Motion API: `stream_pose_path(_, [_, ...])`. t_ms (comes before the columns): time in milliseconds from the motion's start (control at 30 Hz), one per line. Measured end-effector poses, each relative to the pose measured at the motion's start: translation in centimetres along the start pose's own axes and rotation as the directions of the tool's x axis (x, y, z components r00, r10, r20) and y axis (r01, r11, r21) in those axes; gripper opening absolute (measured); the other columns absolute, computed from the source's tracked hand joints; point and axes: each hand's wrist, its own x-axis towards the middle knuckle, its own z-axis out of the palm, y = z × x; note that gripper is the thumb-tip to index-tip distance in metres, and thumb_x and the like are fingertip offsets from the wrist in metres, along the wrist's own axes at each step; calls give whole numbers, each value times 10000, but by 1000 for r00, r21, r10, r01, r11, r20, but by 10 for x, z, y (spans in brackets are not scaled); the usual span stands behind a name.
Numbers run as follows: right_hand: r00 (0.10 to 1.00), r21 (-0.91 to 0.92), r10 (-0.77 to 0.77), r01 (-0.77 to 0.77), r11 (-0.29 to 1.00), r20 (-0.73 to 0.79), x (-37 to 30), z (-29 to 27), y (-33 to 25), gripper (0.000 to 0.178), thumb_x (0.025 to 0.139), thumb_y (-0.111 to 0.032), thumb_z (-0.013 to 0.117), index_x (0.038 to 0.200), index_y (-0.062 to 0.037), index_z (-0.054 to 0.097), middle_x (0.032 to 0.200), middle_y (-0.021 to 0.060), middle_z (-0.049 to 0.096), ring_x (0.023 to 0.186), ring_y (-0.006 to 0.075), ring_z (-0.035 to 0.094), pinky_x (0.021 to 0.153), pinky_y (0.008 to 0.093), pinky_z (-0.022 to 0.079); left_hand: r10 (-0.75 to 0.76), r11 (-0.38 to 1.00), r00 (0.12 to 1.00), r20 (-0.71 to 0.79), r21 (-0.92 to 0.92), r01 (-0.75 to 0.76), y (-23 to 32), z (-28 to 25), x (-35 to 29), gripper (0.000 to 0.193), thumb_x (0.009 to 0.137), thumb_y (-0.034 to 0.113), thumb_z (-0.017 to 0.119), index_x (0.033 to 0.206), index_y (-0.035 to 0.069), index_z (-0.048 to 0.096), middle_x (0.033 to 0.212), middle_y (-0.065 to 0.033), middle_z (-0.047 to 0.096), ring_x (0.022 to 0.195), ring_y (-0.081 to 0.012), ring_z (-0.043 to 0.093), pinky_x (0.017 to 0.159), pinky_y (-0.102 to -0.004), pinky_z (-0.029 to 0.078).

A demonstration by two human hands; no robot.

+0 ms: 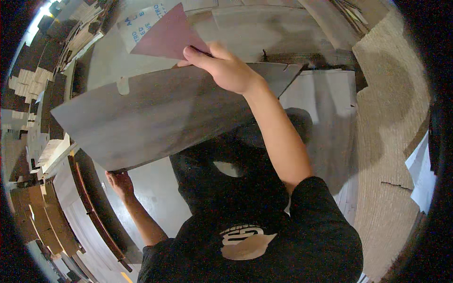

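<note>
A long grey-brown wood-look panel (155, 113) slants across in front of me, with a small rounded notch in its far edge. My left hand (121, 185) is closed on the panel's near edge at the lower left; its fingers partly hide under the board. Over the far edge, my right hand (226, 70) pinches a dull red, roughly triangular sheet (167, 35) that looks like sandpaper, thumb on top. The sheet points up and away from me, above the panel. The fingers beneath it are mostly hidden.
Light wood-grain boards (391, 118) lie along the right, with a pale bluish paper sheet (420, 174) at their outer side. Pale grey panels (325, 99) lie under the panel's right end. Stacked boards (30, 85) line the left. A clear wrapper with blue lettering (137, 28) lies at the back.
</note>
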Motion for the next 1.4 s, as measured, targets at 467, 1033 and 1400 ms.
stream_pose_path(467, [948,-157,-180,142,977,-264,-27,40,6,326,953,-323,570,972,-28,707,958,160,723,906,302,680,854,391,495,75,971,993,-87,234,-53,5,-11,-5,370,1006,355,566,1304,136,558,1354,-72,586,1224,-280,560,1046,-493,455])
stream_pose_path(1033, [937,-299,-240,160,941,-255,-26,58,-12,435,958,-381,536,808,-3,689,703,187,662,700,331,674,684,464,497,-88,996,993,-79,-32,86,-15,-77,-3,419,980,444,582,1298,172,568,1343,-67,590,1212,-274,552,1019,-483,430])
stream_pose_path(1400, [850,-662,-506,297,688,-145,-10,150,-19,197,827,-228,624,716,-67,648,554,115,579,511,347,598,510,484,463,-252,886,967,-45,-412,212,-30,-85,3,578,950,510,581,1357,102,536,1400,-86,547,1292,-259,497,1137,-431,364])
